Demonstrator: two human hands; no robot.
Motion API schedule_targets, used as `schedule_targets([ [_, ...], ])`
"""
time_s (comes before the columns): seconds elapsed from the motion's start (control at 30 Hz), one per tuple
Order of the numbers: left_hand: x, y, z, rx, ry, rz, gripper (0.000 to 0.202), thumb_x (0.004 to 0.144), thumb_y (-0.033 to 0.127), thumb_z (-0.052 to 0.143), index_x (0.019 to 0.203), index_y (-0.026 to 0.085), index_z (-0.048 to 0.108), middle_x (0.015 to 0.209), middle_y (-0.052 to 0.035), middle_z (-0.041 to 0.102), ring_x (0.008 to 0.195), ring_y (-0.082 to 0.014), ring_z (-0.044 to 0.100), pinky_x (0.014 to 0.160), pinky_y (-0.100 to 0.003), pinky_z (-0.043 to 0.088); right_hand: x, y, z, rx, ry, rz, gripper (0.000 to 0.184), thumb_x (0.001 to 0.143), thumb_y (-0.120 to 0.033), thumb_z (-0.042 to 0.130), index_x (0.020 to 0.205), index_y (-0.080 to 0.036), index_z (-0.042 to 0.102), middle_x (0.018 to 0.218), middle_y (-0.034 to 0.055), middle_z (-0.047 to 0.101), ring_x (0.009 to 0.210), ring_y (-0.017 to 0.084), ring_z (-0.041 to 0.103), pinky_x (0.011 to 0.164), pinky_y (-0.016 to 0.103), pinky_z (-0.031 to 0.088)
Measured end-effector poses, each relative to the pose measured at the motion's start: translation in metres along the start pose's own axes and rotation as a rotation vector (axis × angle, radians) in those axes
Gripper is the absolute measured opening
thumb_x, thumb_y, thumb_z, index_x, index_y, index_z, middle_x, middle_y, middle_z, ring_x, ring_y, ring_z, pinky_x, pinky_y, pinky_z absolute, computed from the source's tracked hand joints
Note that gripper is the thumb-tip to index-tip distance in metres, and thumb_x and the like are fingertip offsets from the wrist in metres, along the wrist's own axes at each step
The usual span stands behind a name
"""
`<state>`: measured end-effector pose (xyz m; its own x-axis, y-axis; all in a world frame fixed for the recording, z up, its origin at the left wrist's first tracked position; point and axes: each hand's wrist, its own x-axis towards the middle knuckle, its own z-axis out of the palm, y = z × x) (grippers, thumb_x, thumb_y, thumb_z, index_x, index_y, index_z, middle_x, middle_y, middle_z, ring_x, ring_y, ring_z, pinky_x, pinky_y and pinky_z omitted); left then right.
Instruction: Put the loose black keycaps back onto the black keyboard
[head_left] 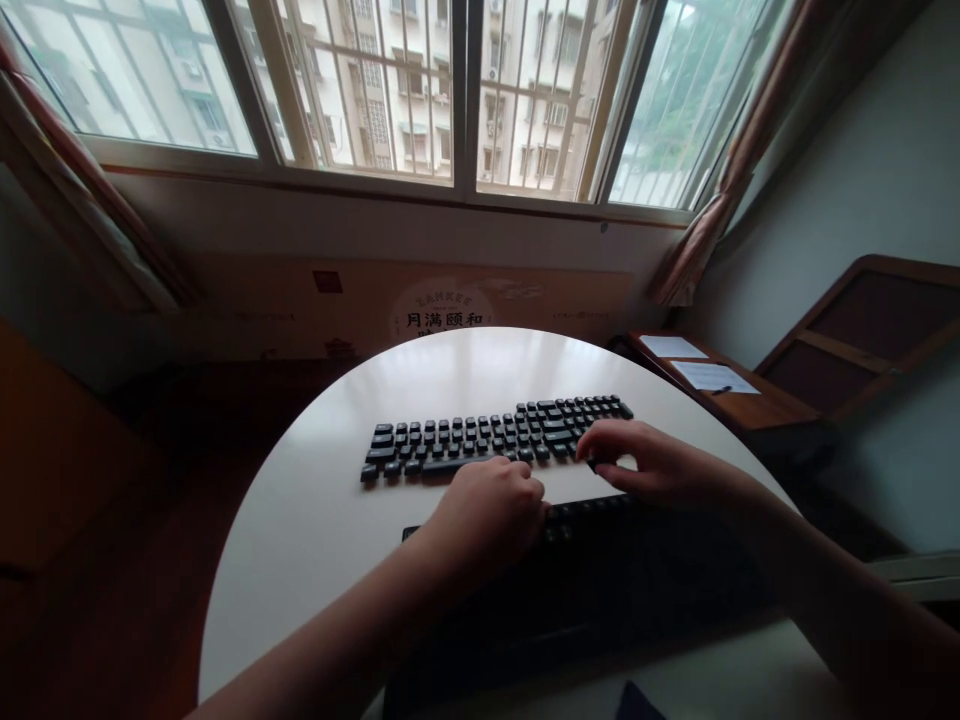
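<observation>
Several black keycaps [495, 435] lie in keyboard-shaped rows on a round white table [300, 520]. Nearer to me sits a black keyboard [592, 590], mostly in shadow under my arms. My left hand [487, 510] is curled into a loose fist between the keycap rows and the keyboard's far edge; anything inside it is hidden. My right hand [652, 465] hovers at the right end of the rows, with thumb and fingertips pinched on a small black keycap [595, 463].
A printed cardboard box [442, 305] leans against the wall under the barred window. To the right, a wooden side table [757, 410] carries papers [712, 377], and a wooden frame [862, 340] leans on the wall. A dark object [637, 703] pokes in at the bottom edge.
</observation>
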<state>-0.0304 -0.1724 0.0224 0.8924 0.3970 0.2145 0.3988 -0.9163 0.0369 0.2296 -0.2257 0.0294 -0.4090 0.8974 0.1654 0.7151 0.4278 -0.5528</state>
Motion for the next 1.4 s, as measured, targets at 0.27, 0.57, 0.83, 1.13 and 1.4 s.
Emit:
schedule_targets([
  [0.27,0.004,0.002,0.007,0.004,-0.063,0.045,0.025,0.095,0.022,0.056,0.075,0.016,0.070,0.074,-0.0032,0.068,0.068,-0.0179,0.064,0.059,-0.027,0.047,-0.020,-0.001,0.016,0.014,-0.131,-0.106,0.027,0.089,-0.010,0.063,0.113,-0.022,0.064,0.105,0.0026,0.066,0.092,0.018,0.062,0.083,0.028,0.047],
  [0.57,0.007,-0.001,0.012,0.010,-0.022,0.036,0.026,0.094,0.022,0.055,0.072,0.017,0.067,0.073,-0.0023,0.067,0.066,-0.0151,0.060,0.057,-0.024,0.041,-0.021,0.001,0.023,0.022,-0.147,-0.149,0.026,0.089,-0.010,0.065,0.111,-0.023,0.066,0.103,0.0011,0.066,0.090,0.017,0.063,0.081,0.026,0.048],
  [0.83,0.009,0.001,0.012,-0.046,-0.045,0.042,0.026,0.097,0.025,0.054,0.079,0.017,0.070,0.076,-0.0023,0.069,0.069,-0.0149,0.062,0.058,-0.025,0.043,-0.019,-0.006,0.031,-0.063,-0.177,-0.127,0.014,0.093,-0.015,0.066,0.104,-0.022,0.068,0.092,0.0023,0.065,0.076,0.017,0.062,0.066,0.026,0.045],
  [1.13,0.007,0.001,0.011,-0.046,-0.059,0.044,0.023,0.096,0.025,0.057,0.076,0.017,0.067,0.076,-0.0012,0.068,0.066,-0.0143,0.060,0.057,-0.024,0.041,-0.015,-0.011,0.038,-0.225,-0.136,-0.131,0.004,0.091,-0.018,0.072,0.091,-0.021,0.069,0.086,0.0021,0.063,0.072,0.018,0.060,0.063,0.029,0.043],
  [1.4,0.005,0.006,0.012,-0.018,-0.122,0.030,0.018,0.095,0.031,0.060,0.084,0.018,0.067,0.081,-0.0018,0.070,0.070,-0.0177,0.064,0.058,-0.026,0.044,-0.021,-0.005,0.041,-0.256,-0.091,-0.108,0.008,0.084,-0.018,0.078,0.086,-0.023,0.072,0.083,0.0011,0.065,0.069,0.019,0.062,0.061,0.031,0.042],
])
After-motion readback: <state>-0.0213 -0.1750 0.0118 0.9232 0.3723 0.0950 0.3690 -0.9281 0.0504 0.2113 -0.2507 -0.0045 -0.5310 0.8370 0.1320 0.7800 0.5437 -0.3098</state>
